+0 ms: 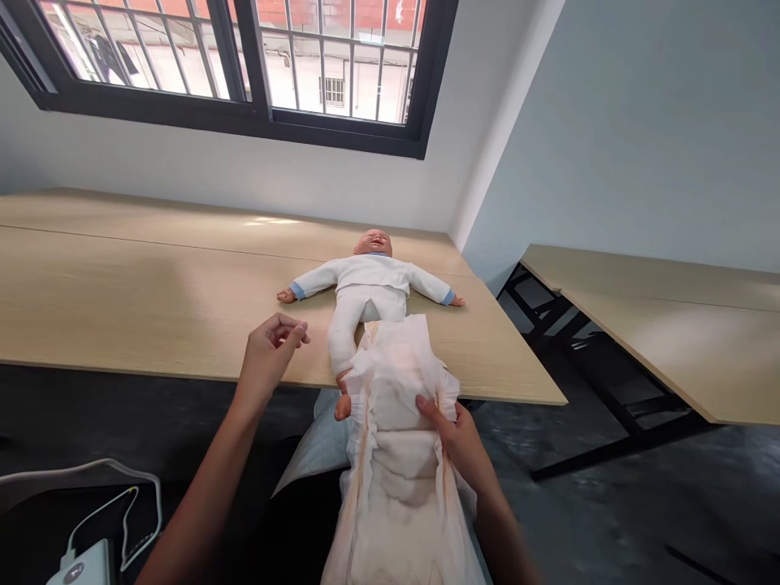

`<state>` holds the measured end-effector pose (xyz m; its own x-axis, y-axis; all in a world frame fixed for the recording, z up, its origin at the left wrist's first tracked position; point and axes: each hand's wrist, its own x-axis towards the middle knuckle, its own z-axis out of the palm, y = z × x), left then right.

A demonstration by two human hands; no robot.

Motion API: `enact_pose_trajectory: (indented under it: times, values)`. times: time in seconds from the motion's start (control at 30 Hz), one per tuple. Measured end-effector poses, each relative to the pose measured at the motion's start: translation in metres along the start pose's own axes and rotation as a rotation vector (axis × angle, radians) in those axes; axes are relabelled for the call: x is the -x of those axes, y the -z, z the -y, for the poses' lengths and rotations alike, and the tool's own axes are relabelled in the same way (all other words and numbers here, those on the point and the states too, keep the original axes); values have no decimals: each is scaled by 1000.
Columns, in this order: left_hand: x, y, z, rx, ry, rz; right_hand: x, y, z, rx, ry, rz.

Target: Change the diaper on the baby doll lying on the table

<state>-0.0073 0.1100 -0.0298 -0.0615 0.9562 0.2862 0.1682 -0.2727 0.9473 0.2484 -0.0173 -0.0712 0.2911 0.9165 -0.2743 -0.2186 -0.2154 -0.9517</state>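
A baby doll point(369, 280) in white clothes with blue cuffs lies on its back on the wooden table point(152, 292), arms spread, feet at the near edge. A white diaper point(396, 422) is held open lengthwise over the doll's right leg, hanging down toward me. My right hand point(454, 431) grips the diaper's right edge. My left hand point(268, 353) hovers above the table edge left of the doll's leg, fingers loosely curled with thumb and fingertips close together, nothing visible in them.
A second wooden table point(658, 325) with black legs stands to the right, across a gap of dark floor. A barred window point(244, 57) is on the far wall. A power bank with a white cable point(85, 556) lies at bottom left.
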Motion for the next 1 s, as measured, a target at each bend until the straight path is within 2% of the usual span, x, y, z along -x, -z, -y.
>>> enact_pose_trajectory:
  times: [0.07, 0.17, 0.23, 0.3, 0.4, 0.57, 0.63, 0.8, 1.0]
  values:
    - [13, -6, -1, -68, -47, 41, 0, -1, 1, -24, -49, 4]
    - [30, -21, -11, -114, -78, 254, 3, -3, 4, -24, -60, 7]
    - [35, -30, -17, -39, -13, 376, 6, -4, 6, -7, -40, 11]
    - [35, -37, -20, 79, 73, 428, 9, -4, 8, 16, -27, 17]
    - [32, -37, -21, 150, 77, 468, 11, -3, 8, 38, -24, 42]
    - [39, -24, -22, -28, -6, 709, 11, -2, 5, 29, -15, 67]
    - [42, -23, -24, -43, -21, 686, 10, -2, 5, 33, -18, 61]
    - [41, -33, -23, -60, -110, 452, 9, -2, 4, 32, -32, 48]
    - [44, -34, -19, -125, -112, 414, 8, -2, 3, 25, -25, 51]
